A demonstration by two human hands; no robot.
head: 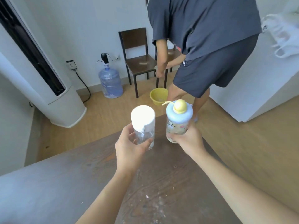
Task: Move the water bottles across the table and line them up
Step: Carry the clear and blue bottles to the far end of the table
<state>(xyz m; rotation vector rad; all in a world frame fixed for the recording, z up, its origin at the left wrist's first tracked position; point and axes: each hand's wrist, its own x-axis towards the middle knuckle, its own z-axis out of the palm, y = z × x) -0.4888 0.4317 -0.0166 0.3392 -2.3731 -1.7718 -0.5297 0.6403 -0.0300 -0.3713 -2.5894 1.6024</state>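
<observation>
Brown wooden table [161,183] across the lower half, scuffed and flecked with pale crumbs near the close edge, far corner pointing out into the room. Beyond it, a person in a grey shirt and shorts [207,46], bent forward, one hand down at the leg of a dark wooden chair [139,59] against the back wall. At the left, a tall white standing air conditioner [48,81]; beside the chair, a blue water jug with a pump on top [110,81]; on the floor just past the table corner, a yellow basin [157,97]. Both forearms stretched out over the table toward its far corner. Left hand [129,147] wrapped around the lower body of a clear bottle with a white cap [143,125], fingers curled behind the glass, thumb across the front. Right hand [187,139] closed around the base of a printed bottle with a blue lid and yellow knob [178,120], thumb on the near side. Both bottles upright, side by side with a small gap between, over the far end of the table; resting on the wood or held just above it, impossible to tell.
</observation>
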